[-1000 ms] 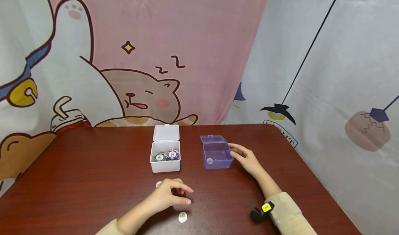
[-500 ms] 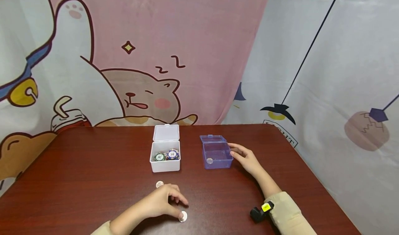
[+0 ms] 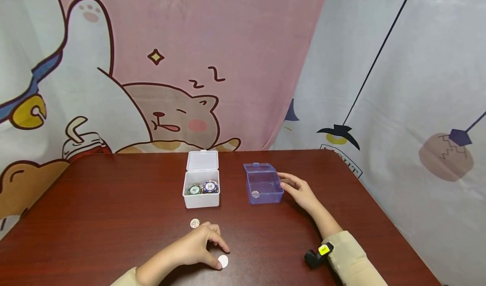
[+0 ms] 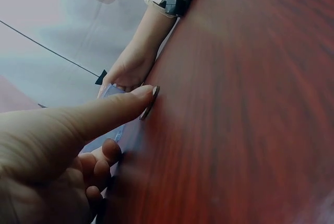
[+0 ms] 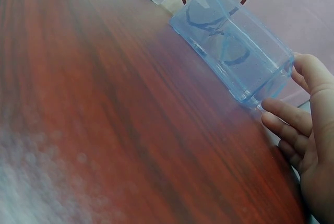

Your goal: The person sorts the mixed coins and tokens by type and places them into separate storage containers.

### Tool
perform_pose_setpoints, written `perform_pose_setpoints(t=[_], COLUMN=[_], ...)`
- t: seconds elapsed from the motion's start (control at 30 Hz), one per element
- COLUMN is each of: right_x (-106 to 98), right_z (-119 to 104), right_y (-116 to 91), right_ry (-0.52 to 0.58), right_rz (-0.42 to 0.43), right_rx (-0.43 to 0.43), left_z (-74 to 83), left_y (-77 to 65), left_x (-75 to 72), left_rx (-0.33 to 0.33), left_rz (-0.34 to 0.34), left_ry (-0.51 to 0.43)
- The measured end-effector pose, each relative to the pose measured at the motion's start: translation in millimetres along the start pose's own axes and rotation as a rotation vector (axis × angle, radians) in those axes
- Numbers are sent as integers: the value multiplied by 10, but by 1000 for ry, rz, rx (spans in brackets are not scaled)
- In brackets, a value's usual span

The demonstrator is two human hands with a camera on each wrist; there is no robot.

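Observation:
A silvery coin [image 3: 223, 261] lies on the table near its front. My left hand [image 3: 195, 248] has its thumb tip on the coin's edge, while the index fingertip is just beyond the coin's far side; the left wrist view shows the thumb extended against the thin coin [image 4: 151, 103]. Another patterned coin [image 3: 195, 223] lies behind that hand. My right hand [image 3: 300, 193] rests at the right side of a clear blue plastic box [image 3: 265, 198], thumb and fingertips touching its end wall. The box's lid stands open at the back, and a coin [image 3: 255, 194] lies inside.
A white lidded box [image 3: 201, 200], its lid raised, stands left of the blue one and holds green and blue poker chips [image 3: 210, 187]. The dark red wooden table [image 3: 114, 201] meets a cartoon-printed cloth [image 3: 250, 66] at the back.
My left hand has moved down towards the front coin, its thumb coming onto the coin's edge, uncovering the coin behind. The right hand and both boxes have stayed in place.

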State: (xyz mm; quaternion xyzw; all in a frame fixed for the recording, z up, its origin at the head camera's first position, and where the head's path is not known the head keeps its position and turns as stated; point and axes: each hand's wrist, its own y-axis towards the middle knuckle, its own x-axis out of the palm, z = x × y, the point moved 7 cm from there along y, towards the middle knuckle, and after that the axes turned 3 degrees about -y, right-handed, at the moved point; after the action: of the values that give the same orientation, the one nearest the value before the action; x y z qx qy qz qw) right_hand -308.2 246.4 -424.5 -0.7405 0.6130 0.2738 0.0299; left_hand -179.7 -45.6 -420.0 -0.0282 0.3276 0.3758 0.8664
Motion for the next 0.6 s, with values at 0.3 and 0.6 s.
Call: perform_pose_setpoints(t=[0.3,0.6], right_x=[2,-6], right_z=[-238,70], right_y=[-25,13], right_ry=[-2,6], right_rz=[-33,1], right_rx=[-1,-14], left_z=[22,56], left_y=[7,4], left_x=[7,4], left_rx=[-38,-6], left_rz=[-10,-1], left_ry=[34,55])
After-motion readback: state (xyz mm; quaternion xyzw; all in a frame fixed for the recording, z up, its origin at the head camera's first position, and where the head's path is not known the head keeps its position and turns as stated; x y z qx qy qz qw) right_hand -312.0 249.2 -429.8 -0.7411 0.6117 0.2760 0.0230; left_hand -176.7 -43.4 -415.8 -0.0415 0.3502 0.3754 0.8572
